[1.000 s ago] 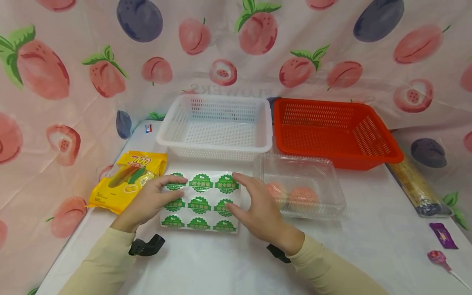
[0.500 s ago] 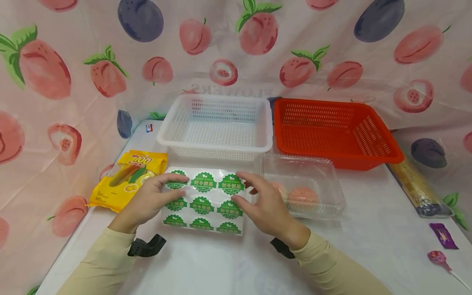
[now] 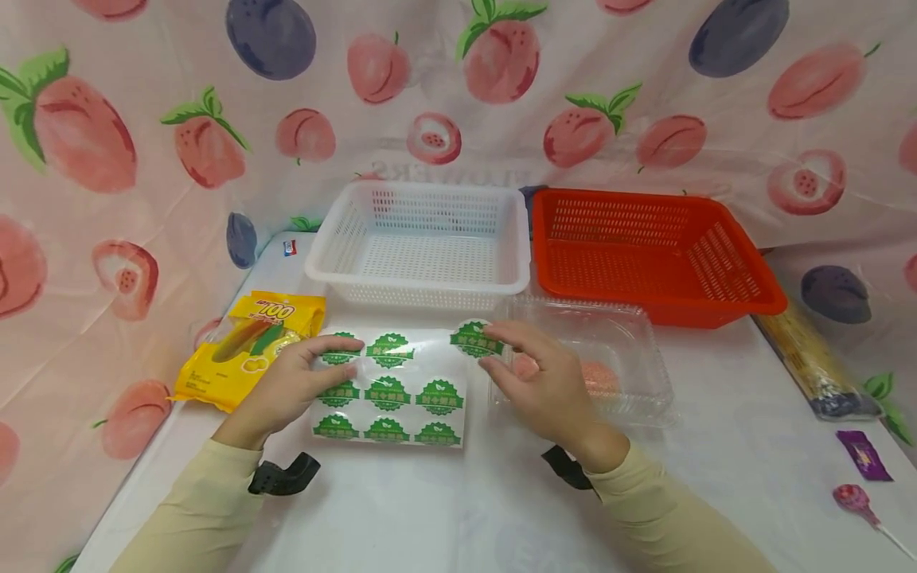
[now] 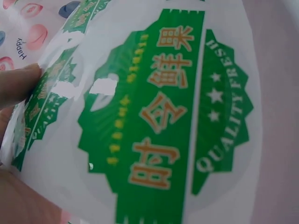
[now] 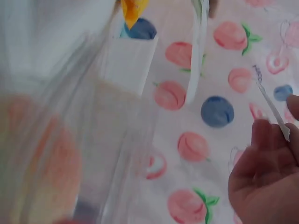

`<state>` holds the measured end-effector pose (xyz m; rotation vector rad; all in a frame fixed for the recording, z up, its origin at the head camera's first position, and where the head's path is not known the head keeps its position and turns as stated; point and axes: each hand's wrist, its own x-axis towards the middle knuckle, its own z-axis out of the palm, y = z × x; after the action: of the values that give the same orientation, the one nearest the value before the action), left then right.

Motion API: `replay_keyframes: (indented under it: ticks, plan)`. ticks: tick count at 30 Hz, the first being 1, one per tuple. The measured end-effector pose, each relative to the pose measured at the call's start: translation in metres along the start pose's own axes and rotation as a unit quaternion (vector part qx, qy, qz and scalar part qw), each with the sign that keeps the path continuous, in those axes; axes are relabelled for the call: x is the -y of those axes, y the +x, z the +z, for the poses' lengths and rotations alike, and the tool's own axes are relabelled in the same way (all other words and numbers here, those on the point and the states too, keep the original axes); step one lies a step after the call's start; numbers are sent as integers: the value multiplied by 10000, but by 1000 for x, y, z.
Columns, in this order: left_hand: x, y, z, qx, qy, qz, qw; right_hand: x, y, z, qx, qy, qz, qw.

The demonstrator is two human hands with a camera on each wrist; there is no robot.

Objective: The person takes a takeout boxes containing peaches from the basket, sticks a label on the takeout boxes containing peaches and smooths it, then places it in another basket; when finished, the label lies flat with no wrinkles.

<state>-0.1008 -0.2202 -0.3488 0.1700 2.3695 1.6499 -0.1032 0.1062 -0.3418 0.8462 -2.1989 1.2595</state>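
Observation:
A white sticker sheet (image 3: 412, 374) with rows of green round labels is held up by my left hand (image 3: 275, 394), thumb and fingers pinching its left edge. The left wrist view shows one green label (image 4: 163, 112) close up, with white lettering. My right hand (image 3: 548, 382) pinches a single green sticker (image 3: 476, 339) at the sheet's upper right, where a bare spot shows in the top row. In the right wrist view the sticker (image 5: 273, 109) appears edge-on between thumb and fingers. Behind the right hand stands a clear plastic clamshell box (image 3: 630, 358) with pinkish round items (image 3: 600, 377) inside.
A white basket (image 3: 419, 290) and a red basket (image 3: 659, 310) stand at the back. Left lies a yellow snack bag (image 3: 222, 366). On the right are a long clear-wrapped package (image 3: 817, 362), a purple wrapped candy (image 3: 864, 455) and a lollipop (image 3: 852, 499).
My right hand has peeled the top-right sticker off the sheet and moved to the right with it. The left hand keeps its hold on the sheet, which has shifted slightly.

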Motion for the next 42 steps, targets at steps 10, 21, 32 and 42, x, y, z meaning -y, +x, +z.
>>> replay_keyframes:
  ticks: [10, 21, 32, 42]
  plan:
    - [11, 9, 1, 120, -81, -187, 9997, -25, -1, -50, 19, -505, 1130, 9923]
    - [25, 21, 5, 179, -8, -335, 9993, -50, -11, -100, 1073, -861, 2791, 9504]
    - [31, 26, 8, 326, -85, -712, 9969, -73, -17, -101, 1198, -1023, 2653, 9512]
    - [35, 30, 12, 424, -251, -908, 9946, -85, -17, -93, 1387, -1345, 2497, 9489]
